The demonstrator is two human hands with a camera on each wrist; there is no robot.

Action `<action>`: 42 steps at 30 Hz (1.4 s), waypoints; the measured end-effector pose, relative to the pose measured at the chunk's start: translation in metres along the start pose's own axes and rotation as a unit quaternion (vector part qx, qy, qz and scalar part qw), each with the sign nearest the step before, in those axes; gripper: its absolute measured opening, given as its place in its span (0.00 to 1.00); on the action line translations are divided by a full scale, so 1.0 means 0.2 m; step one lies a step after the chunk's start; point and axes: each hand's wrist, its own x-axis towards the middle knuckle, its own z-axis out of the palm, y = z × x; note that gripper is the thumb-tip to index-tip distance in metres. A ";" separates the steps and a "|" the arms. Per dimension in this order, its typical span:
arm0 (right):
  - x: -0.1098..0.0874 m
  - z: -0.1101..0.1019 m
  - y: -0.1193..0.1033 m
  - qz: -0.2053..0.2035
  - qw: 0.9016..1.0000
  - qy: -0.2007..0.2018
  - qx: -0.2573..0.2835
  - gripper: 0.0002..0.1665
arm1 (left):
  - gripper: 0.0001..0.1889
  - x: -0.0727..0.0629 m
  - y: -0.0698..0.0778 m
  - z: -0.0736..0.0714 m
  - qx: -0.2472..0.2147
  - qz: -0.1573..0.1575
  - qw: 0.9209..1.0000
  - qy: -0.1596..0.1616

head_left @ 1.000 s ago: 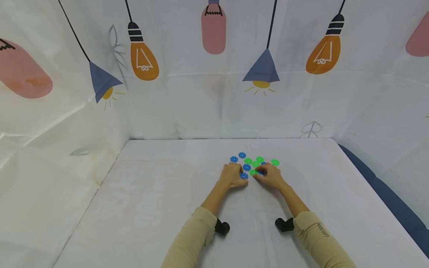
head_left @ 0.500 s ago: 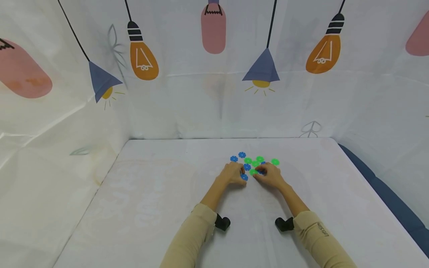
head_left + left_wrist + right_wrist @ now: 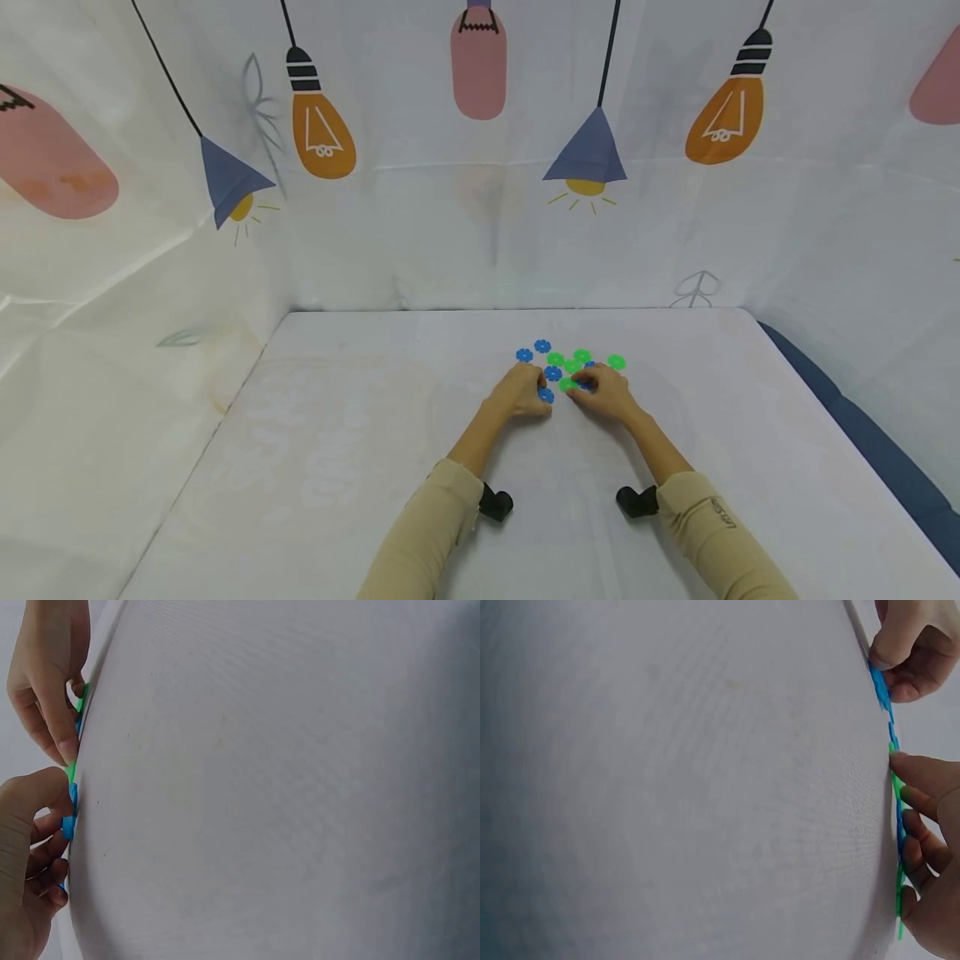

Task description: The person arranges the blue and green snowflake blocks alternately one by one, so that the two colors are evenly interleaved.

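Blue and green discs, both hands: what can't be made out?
Head: blue disc behind the right hand, mostly covered by it.
Head: notches on the green discs, too small to count.
Left wrist: left hand, cut off by left edge.
Right wrist: green discs' faces, seen edge-on.

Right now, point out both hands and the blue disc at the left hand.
Left hand (image 3: 519,392), head view: back of hand.
Right hand (image 3: 607,395), head view: back of hand.
Blue disc (image 3: 547,396), head view: exposed face.

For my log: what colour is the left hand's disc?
Blue. Left wrist view shows the disc best.
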 end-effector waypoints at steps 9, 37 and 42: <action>0.00 0.00 0.00 -0.002 1.000 -0.002 0.000 0.18 | 0.17 -0.02 0.00 -0.02 -0.023 -0.008 1.000 0.007; -0.01 0.00 -0.01 0.004 1.000 -0.004 0.000 0.19 | 0.20 -0.07 0.00 -0.01 -0.061 0.011 0.998 0.014; -0.01 0.00 0.00 0.005 1.000 -0.003 0.000 0.19 | 0.21 -0.06 0.00 -0.02 -0.068 0.004 0.998 0.003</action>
